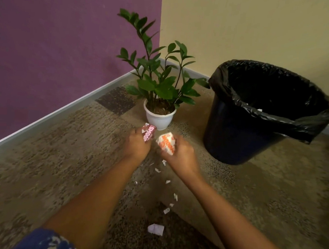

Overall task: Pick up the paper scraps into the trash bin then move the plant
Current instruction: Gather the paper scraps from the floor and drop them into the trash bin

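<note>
Now left hand (136, 145) clamped on red wrapper (148, 133), right hand (179, 154) clamped on orange-white wrapper (166, 143), both just before plant (159, 83); carry both right over trash bin (262, 116) rim, release inside, then gather small scraps (155, 229) on carpet.

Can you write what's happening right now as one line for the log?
left hand: holds red wrapper | right hand: holds orange wrapper | paper scraps: on carpet | trash bin: right | plant: unmoved
</note>
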